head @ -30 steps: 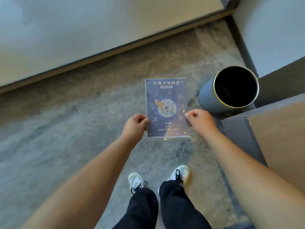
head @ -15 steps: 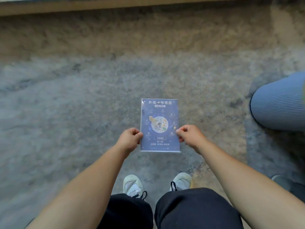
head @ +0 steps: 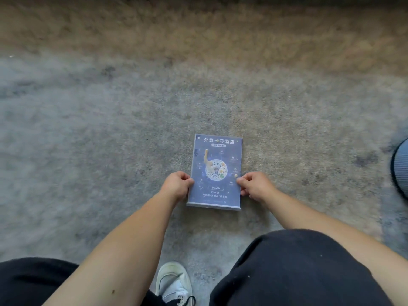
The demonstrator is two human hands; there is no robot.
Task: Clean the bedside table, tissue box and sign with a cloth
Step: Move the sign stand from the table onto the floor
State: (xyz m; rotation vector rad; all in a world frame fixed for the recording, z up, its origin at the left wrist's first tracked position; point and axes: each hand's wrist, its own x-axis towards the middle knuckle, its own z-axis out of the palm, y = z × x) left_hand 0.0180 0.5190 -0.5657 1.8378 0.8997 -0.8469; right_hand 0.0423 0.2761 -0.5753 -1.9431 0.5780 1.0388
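Currently I see the sign (head: 215, 173) at frame centre, long axis vertical, title toward the top. Left hand (head: 177, 186) and right hand (head: 256, 186) pinch its side edges. Carpet (head: 110, 129) lies open all around; a blue bin (head: 400, 168) sits at the right edge.

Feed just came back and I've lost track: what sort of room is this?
Probably a hotel guest room. Both hands, left and right, hold a blue sign with a QR code and room-style number over mottled carpet; a ribbed blue bin is at the right edge.
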